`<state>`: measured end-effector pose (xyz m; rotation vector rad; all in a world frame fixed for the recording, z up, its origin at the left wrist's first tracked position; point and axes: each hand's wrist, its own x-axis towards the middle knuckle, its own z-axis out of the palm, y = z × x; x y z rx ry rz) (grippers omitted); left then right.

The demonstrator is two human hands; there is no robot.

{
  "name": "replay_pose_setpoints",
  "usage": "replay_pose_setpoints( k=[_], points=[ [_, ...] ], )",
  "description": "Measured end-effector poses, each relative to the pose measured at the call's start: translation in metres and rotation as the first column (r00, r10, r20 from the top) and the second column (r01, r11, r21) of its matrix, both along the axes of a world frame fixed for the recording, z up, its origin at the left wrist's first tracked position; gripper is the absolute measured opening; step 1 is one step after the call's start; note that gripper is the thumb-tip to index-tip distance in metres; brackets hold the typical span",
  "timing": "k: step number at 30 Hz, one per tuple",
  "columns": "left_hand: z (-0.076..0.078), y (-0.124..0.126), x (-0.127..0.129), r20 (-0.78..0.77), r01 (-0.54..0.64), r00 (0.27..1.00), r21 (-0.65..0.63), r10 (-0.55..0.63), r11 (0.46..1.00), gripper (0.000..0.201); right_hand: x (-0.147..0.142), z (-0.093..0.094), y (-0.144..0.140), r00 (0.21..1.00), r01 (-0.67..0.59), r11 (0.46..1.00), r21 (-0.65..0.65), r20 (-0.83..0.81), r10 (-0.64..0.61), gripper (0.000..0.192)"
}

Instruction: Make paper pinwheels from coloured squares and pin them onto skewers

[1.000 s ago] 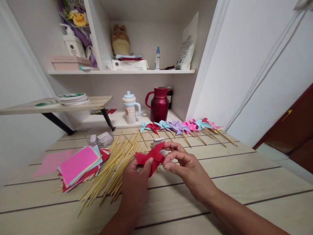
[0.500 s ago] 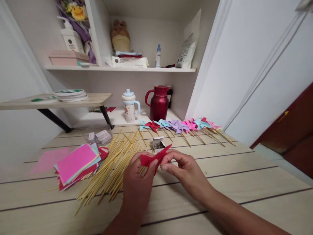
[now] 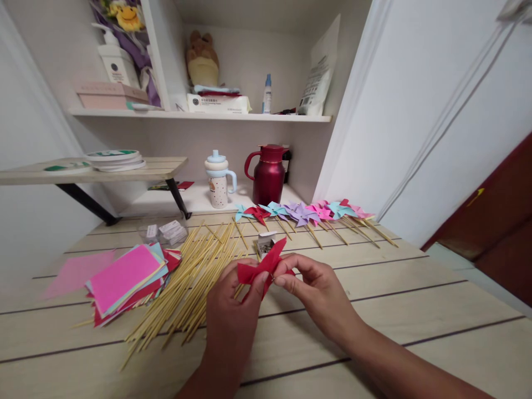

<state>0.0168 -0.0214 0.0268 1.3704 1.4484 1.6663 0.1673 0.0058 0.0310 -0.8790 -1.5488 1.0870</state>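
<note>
A folded red paper pinwheel (image 3: 272, 259) is pinched between the thumb and fingers of my left hand (image 3: 235, 305), its blades standing up. My right hand (image 3: 311, 277) is closed at the pinwheel's middle, thumb and forefinger pinching what looks like a small metal pin (image 3: 273, 276). Just behind the pinwheel is a small open box (image 3: 266, 243) of tiny metal pieces, partly hidden by the paper. To the left of my left hand lies a loose heap of thin wooden sticks (image 3: 187, 288). Farther left, coloured paper sheets (image 3: 127, 274) are piled, pink on top.
Finished pinwheels on sticks (image 3: 301, 213) lie in a row along the table's back. Behind them stand a red thermos jug (image 3: 269, 177) and a light-blue-lidded cup (image 3: 218, 185). Small clear boxes (image 3: 170, 231) sit at the back left, near a raised wooden stand (image 3: 162, 166).
The red pinwheel has turned slightly, and a blade now shows beyond my right fingertips. My right fingers stay at its middle. The view has shifted a little.
</note>
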Motion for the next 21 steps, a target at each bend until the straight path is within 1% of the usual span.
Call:
replay_pose_setpoints(
  k=[7,11,17,21],
  points=[
    [-0.0029,0.0005,0.0021,0.042,0.003,0.999,-0.006,-0.003,1.000,0.010,0.0007,-0.0020,0.0002,1.000,0.008,1.000,0.017,0.020,-0.009,0.007],
    [-0.0005,0.0013,0.0018,0.038,0.020,0.999,-0.001,-0.020,1.000,0.007,0.0011,-0.0037,0.0004,1.000,0.005,1.000,0.016,0.004,-0.005,0.008],
    [0.0053,0.0024,0.0010,0.116,0.045,0.992,-0.064,-0.038,0.997,0.007,0.0019,-0.0046,0.0003,1.000,0.013,1.000,0.023,0.018,-0.013,0.008],
    [0.0045,0.0024,0.0008,0.155,0.026,0.988,-0.077,-0.013,0.997,0.007,0.0015,-0.0049,0.0002,1.000,0.007,0.999,0.031,0.016,-0.008,0.008]
  ],
)
